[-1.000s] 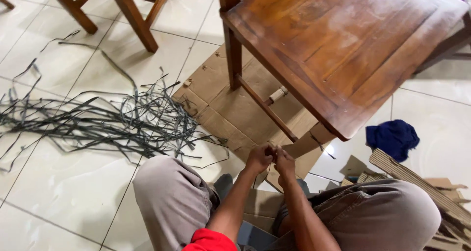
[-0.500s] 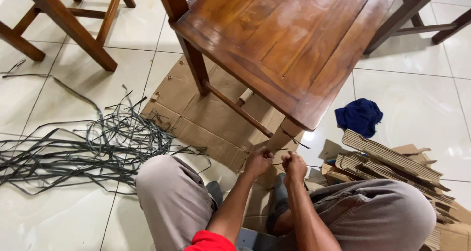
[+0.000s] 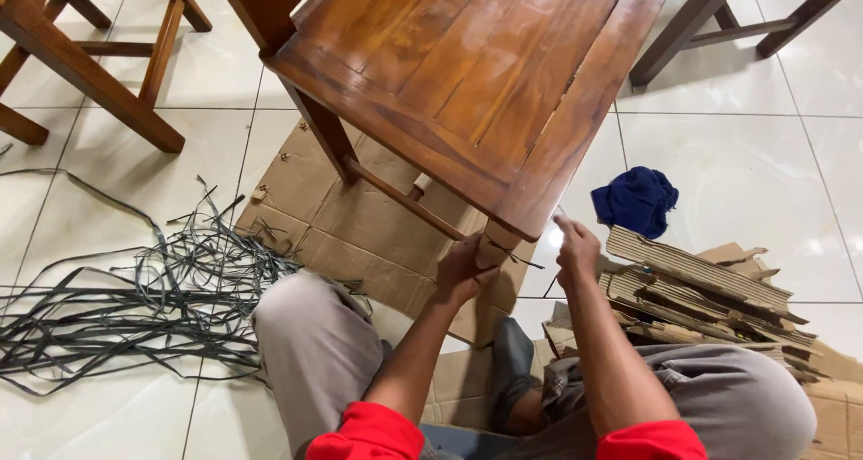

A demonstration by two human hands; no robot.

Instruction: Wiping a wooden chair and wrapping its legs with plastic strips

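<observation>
Cardboard wraps the near front leg (image 3: pixel 497 244) of a wooden chair (image 3: pixel 476 74), seen from the head camera looking down over the person's bent knees. The left hand (image 3: pixel 463 269) is closed around that wrapped leg, pressing the cardboard in place. The right hand (image 3: pixel 575 249) is held apart, raised to the right of the leg, fingers pinched on a thin dark strap (image 3: pixel 526 262) that runs back to the wrap; the strap is too fine to follow fully. Judged from this, good work means steady tension on the strap while the other hand stops the cardboard sliding. Glossy, panelled brown wood forms the seat. Flattened brown cardboard (image 3: pixel 360 208) lies beneath, a tangle of flat grey strapping (image 3: pixel 153 289) to the left, ribbed corrugated offcuts (image 3: pixel 701 285) and a crumpled blue cloth (image 3: pixel 636 199) to the right, all on shiny pale tiles (image 3: pixel 764 163).
</observation>
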